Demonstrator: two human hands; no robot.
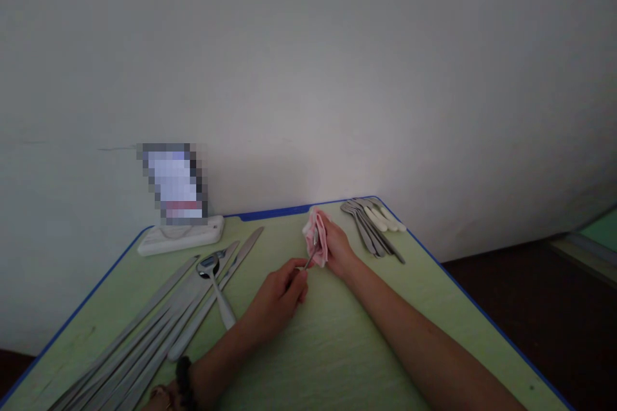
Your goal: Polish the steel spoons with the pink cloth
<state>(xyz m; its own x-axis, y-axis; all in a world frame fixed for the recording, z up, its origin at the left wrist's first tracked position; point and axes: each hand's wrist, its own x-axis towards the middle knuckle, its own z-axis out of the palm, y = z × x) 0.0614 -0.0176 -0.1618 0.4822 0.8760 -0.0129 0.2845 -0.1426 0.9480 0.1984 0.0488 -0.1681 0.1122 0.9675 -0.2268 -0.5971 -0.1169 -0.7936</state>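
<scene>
My left hand (279, 295) pinches the handle of a small metal spoon (316, 239) over the middle of the table. A pink cloth (310, 221) is bunched in my right hand (340, 249), folded about the spoon's bowl; part of the shiny metal shows between its folds. To the left of my left hand, a large spoon (222, 305) lies across several long metal knives (159, 321). Beyond my right hand, metal cutlery (369, 231) is gathered in a group, with cream-handled pieces (385, 218) beside it.
The pale green table (318, 353) has a blue edge and stands against a grey wall (308, 77). A white block-shaped object (180, 236) lies at the back left, and a pixelated phone-like screen (174, 183) stands above it. Dark floor (520, 308) shows at the right.
</scene>
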